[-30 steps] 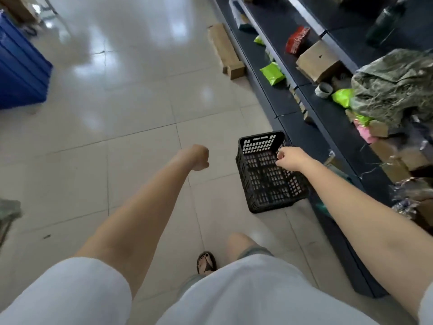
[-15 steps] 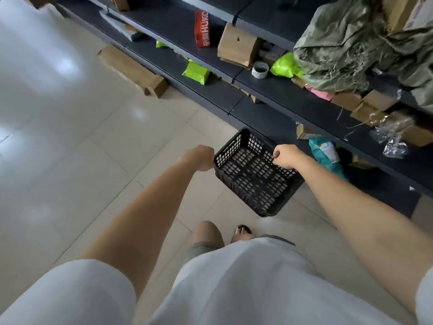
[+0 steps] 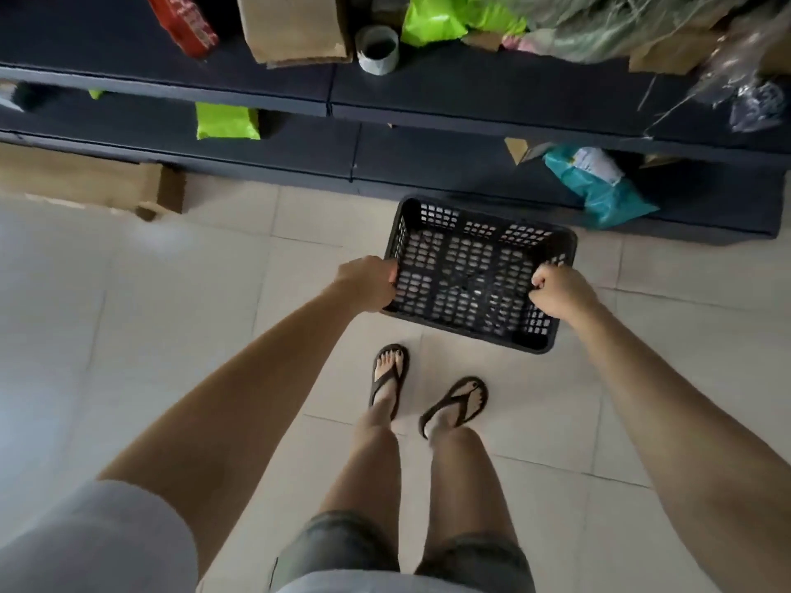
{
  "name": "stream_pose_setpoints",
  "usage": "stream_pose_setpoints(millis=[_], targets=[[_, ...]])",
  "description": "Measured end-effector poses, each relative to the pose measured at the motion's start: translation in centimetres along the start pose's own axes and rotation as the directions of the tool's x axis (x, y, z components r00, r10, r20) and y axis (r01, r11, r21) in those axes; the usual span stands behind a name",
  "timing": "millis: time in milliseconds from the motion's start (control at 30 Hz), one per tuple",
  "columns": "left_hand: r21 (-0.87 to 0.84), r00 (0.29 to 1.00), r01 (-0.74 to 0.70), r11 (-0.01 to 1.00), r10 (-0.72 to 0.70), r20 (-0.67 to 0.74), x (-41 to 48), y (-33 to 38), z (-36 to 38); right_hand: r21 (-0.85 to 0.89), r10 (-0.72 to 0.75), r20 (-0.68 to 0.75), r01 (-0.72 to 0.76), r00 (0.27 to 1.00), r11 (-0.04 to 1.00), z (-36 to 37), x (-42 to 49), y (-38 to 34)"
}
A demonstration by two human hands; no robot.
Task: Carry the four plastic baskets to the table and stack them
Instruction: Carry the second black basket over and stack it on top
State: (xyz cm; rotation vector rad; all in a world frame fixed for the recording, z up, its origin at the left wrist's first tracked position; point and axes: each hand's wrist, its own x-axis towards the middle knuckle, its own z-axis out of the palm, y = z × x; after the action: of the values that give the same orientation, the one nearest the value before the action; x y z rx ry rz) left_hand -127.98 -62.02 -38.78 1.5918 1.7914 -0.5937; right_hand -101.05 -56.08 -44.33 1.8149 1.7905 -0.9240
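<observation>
Head view shows your left hand [image 3: 368, 283] and right hand [image 3: 558, 291] curled tight on the black plastic basket [image 3: 475, 273], held up near the dark shelf [image 3: 299, 154].

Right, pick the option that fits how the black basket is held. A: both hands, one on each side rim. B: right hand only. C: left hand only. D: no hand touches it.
A: the left hand grips the left rim of the black basket and the right hand grips its right rim.
</observation>
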Motion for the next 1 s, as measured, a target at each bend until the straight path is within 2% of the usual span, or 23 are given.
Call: stream_pose_setpoints(millis=[233, 400, 533, 633, 700, 800, 867, 1000], targets=[[0.012, 0.999, 0.009, 1.000, -0.009, 0.035, 13.4, -2.5, 7.1, 0.106, 0.209, -0.037, -0.205, 0.977, 0.973, 8.4, 8.4, 4.9], [0.129, 0.999, -0.036, 0.991, 0.038, -0.014, 22.3, -3.9, 13.6, 0.101, 0.354, -0.100, -0.345, 0.930, 0.933, 14.4, 16.6, 9.2], [0.156, 0.997, 0.058, 0.986, -0.050, -0.057, 27.7, -4.9, 18.1, 0.034, 0.405, -0.157, -0.405, 0.901, 0.914, 18.2, 21.9, 11.1], [0.093, 0.990, 0.137, 0.986, -0.135, -0.029, 30.1, -5.2, 21.4, 0.072, 0.443, -0.192, -0.438, 0.876, 0.896, 20.4, 24.5, 12.0], [-0.016, 0.990, 0.138, 0.990, -0.139, -0.036, 31.5, -5.3, 23.1, 0.101, 0.467, -0.211, -0.456, 0.859, 0.884, 21.4, 25.5, 12.4], [-0.197, 0.962, 0.175, 0.965, -0.211, -0.176, 32.4, -4.9, 23.8, 0.114, 0.456, -0.251, -0.441, 0.854, 0.890, 22.2, 25.8, 13.1], [-0.197, 0.935, 0.201, 0.960, -0.247, -0.254, 32.5, -4.6, 23.5, 0.099, 0.414, -0.277, -0.403, 0.867, 0.910, 22.1, 25.5, 13.8], [-0.216, 0.927, 0.183, 0.959, -0.241, -0.288, 31.7, -4.4, 22.3, 0.112, 0.368, -0.271, -0.351, 0.889, 0.930, 21.0, 24.1, 15.1]])
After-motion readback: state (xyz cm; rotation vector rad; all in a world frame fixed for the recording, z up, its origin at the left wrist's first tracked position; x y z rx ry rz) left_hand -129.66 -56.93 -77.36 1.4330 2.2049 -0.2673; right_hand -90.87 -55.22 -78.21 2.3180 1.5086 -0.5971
